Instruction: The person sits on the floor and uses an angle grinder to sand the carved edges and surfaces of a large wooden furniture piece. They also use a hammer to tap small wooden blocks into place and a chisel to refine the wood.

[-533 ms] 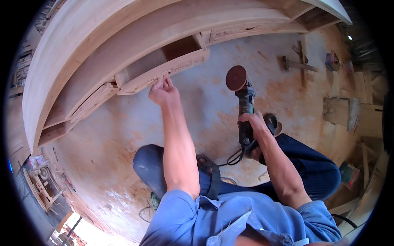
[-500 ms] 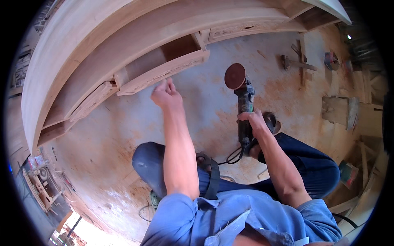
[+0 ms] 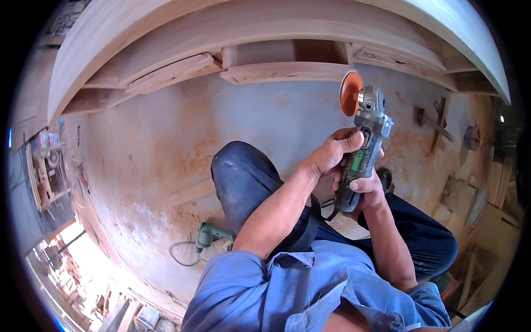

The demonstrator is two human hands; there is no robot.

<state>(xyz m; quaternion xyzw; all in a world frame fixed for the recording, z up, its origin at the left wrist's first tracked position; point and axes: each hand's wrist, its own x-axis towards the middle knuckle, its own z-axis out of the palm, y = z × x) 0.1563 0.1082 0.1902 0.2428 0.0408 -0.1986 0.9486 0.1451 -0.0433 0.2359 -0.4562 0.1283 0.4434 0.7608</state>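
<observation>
Both my hands are closed around an angle grinder with a dark, scuffed body and an orange sanding disc at its upper end. My left hand wraps the upper body below the metal head, thumb on top. Lower down, my right hand grips the handle end near the cord. The disc is turned nearly edge-on, facing left. Just beyond it a pulled-out drawer with a carved front hangs from a pale curved wooden cabinet. Whether the disc spins, I cannot tell.
A green power drill with a cord lies on the dusty floor left of my knee. A hammer lies at the right, near wood offcuts. More wood scraps lie at the lower left.
My left hand has left the drawer front and taken hold of the grinder. The grinder has been raised toward me and its disc turned sideways. My view has swung left.
</observation>
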